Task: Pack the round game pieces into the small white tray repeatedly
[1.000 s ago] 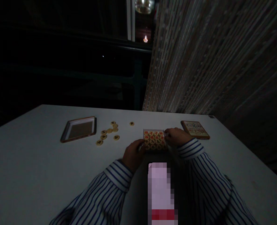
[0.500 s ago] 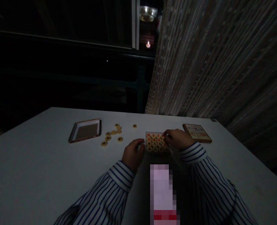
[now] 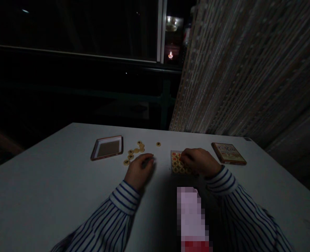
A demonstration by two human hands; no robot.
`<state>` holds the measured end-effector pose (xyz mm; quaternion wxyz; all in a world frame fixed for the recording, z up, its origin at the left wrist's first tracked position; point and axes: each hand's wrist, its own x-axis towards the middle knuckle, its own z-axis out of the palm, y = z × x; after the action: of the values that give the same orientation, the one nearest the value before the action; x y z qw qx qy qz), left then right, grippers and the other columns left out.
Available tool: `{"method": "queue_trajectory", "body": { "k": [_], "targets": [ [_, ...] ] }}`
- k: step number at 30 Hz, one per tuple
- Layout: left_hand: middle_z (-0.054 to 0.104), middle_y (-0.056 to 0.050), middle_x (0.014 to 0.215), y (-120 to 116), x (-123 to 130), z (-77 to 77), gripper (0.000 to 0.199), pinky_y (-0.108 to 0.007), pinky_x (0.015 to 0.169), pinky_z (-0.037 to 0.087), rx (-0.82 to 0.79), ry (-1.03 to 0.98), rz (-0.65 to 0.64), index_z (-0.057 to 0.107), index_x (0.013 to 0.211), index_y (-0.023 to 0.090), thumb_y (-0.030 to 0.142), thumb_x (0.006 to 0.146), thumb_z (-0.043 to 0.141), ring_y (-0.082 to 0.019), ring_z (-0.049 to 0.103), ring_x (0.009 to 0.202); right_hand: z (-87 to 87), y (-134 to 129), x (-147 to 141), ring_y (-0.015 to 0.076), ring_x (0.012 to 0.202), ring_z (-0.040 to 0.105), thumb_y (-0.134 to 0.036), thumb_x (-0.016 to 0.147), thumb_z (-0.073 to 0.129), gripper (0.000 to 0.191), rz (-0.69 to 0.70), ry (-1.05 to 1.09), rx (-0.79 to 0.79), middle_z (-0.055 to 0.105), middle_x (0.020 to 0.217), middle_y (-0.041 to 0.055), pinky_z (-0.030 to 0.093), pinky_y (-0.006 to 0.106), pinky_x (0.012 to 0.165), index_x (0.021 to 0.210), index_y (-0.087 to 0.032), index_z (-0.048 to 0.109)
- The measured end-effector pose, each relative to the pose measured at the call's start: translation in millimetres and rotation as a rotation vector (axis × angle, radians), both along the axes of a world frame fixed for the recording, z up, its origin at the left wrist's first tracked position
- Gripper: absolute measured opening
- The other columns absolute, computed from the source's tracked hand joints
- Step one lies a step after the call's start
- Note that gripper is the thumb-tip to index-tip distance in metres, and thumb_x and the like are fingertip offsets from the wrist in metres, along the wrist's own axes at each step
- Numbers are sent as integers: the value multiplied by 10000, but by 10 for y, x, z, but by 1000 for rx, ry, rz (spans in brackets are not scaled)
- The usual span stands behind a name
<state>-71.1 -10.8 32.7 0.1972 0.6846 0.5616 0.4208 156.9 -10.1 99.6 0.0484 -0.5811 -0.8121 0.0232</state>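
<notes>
A small clear tray holds rows of round wooden Chinese chess pieces with red and black characters. My right hand is over its right half, fingers bent and closed down at the pieces; whatever they grip is hidden beneath them. Left of the tray, my left hand hovers above the table, thumb and forefinger slightly apart with nothing visible between them. Just beyond it lie several loose chess pieces, some plain side up. A single piece lies apart, farther back.
On the left of the white table sits a shallow box half, inside facing up. A printed box lid lies at the right. A string curtain hangs behind the table's far edge, beside a dark window.
My left hand has left the tray's left side and moved left toward the loose pieces. My right hand has shifted further over the tray, covering more pieces. The camera view has turned slightly.
</notes>
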Motion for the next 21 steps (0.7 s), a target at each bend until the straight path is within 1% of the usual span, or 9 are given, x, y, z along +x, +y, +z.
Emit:
{"method": "queue_trajectory", "body": {
  "k": [3, 6, 11, 15, 18, 21],
  "targets": [
    [648, -64, 947, 24, -208, 7, 302, -331, 813, 466, 21, 24, 45, 605, 933, 169, 374, 757, 470, -185, 596, 881, -5, -7, -134, 159, 828, 580, -342, 847, 320, 314, 38, 24, 10, 654, 899, 31, 358, 232, 673, 908, -219, 601],
    [647, -71, 950, 47, -408, -12, 306, -334, 824, 458, 51, 80, 116, 606, 928, 176, 386, 740, 488, -197, 592, 894, -10, 5, -278, 157, 850, 570, -329, 844, 327, 306, 97, 26, -6, 649, 907, 36, 359, 230, 705, 900, -210, 603],
    [638, -76, 984, 67, -674, -95, 315, -336, 827, 450, 82, 207, 208, 592, 963, 184, 370, 735, 482, -214, 579, 928, -55, 56, -553, 167, 900, 556, -291, 831, 333, 305, 217, -24, -9, 623, 991, 51, 367, 253, 749, 977, -204, 587],
    [626, -113, 1010, 75, -780, -170, 373, -360, 834, 439, 46, 313, 272, 578, 1009, 141, 356, 719, 483, -244, 564, 956, -117, 94, -774, 174, 884, 565, -280, 833, 312, 312, 295, -62, -7, 627, 961, 59, 372, 271, 763, 951, -194, 588],
    [622, -122, 1027, 90, -816, -234, 406, -352, 841, 433, 19, 354, 270, 561, 1043, 121, 353, 723, 471, -245, 560, 968, -161, 120, -921, 176, 894, 562, -279, 830, 311, 313, 316, -95, -42, 620, 975, 67, 383, 276, 748, 977, -192, 574],
    [630, -103, 1020, 106, -837, -297, 399, -330, 844, 430, 11, 383, 259, 550, 1059, 139, 341, 724, 469, -233, 565, 960, -208, 142, -1054, 187, 890, 565, -282, 821, 313, 310, 339, -134, -63, 614, 988, 71, 401, 290, 714, 983, -192, 561]
  ]
}}
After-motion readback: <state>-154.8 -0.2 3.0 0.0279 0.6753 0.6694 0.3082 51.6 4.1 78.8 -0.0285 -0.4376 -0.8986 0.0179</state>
